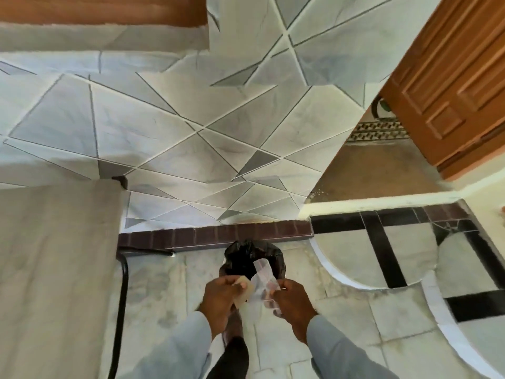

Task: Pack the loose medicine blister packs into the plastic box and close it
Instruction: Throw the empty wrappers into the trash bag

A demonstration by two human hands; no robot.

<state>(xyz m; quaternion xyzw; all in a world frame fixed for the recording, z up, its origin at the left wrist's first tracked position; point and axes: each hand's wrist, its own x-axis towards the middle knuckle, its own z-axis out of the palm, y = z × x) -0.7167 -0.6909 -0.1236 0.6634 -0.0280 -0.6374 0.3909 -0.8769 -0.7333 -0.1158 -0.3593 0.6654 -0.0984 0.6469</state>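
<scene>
I stand over a small bin lined with a black bag (247,255) on the floor by the wall. My left hand (221,296) grips a flat beige piece, perhaps a card or packet (243,289). My right hand (293,303) holds a clear plastic container or wrapper (263,280) just above the bin's mouth. The clear plastic is blurred, so I cannot tell whether it is the box or what is inside it. No blister packs are plainly visible.
A bed or table covered with a grey cloth (54,269) fills the left, with a dark metal leg (120,310). A tiled wall with a brown skirting strip (213,235) is ahead. A wooden door (451,77) stands open at the right.
</scene>
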